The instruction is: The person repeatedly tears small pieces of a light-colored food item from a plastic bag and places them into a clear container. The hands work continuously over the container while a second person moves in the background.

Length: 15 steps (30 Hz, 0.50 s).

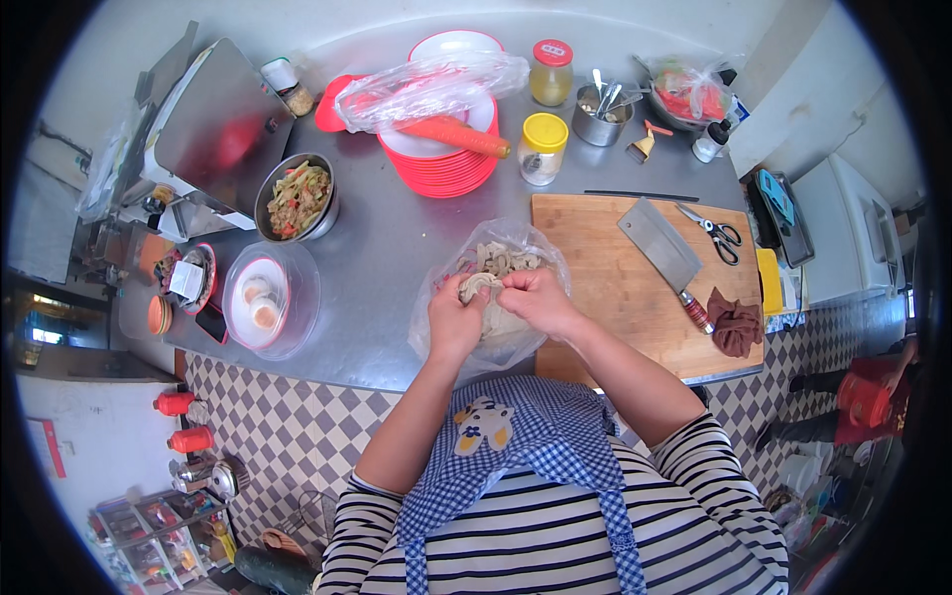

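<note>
My left hand (455,316) and my right hand (541,301) meet over a clear plastic bag (439,346) at the counter's near edge. Between them they grip a pale, folded, soft strip of food (480,284), its exact kind unclear. More greyish-beige pieces (506,258) lie in the open bag beneath. To the right is a wooden cutting board (580,260), partly next to the bag. On it rest a cleaver (660,242), black-handled scissors (715,234) and a crumpled brown cloth (736,324).
Behind stand stacked red-rimmed bowls (439,175) with a carrot (461,137), a yellow-lidded jar (544,149) and a steel pot (603,119). Leftward are a steel bowl of food (297,197) and a covered plate (260,301). A person (855,401) stands at the far right.
</note>
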Available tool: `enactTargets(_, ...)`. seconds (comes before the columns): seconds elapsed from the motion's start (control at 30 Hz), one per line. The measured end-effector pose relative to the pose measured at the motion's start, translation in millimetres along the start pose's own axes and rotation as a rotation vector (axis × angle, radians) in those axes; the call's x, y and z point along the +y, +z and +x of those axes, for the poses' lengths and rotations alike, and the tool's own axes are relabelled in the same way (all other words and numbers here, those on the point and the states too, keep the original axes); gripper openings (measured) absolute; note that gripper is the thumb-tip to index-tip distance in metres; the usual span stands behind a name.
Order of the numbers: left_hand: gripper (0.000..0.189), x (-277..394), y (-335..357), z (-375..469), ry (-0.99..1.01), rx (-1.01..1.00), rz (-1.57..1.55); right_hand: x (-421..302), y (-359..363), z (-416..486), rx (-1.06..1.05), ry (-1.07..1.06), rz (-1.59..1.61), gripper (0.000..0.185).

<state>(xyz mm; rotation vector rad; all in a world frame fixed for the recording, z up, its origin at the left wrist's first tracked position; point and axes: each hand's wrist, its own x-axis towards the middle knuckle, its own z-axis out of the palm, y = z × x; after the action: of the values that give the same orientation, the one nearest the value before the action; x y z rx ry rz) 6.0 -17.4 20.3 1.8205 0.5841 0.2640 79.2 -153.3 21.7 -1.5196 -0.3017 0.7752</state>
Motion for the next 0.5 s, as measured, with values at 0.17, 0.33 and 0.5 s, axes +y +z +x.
enactTargets(0.17,0.019,-13.1,-0.6,8.5,-0.075,0.123,0.003,-40.6,3.0,-21.0,-0.146,0.11,0.363,0.01)
enactTargets(0.33,0.021,-5.0,-27.7,8.3,-0.338,-0.14,-0.792,-59.1,-18.3,-15.4,-0.043,0.025,0.048,0.015)
enactTargets(0.5,0.02,29.7,-28.0,-2.4,-0.314,-0.397,-0.457,-35.1,-18.1,-8.2,-0.083,0.011,-0.112,0.013)
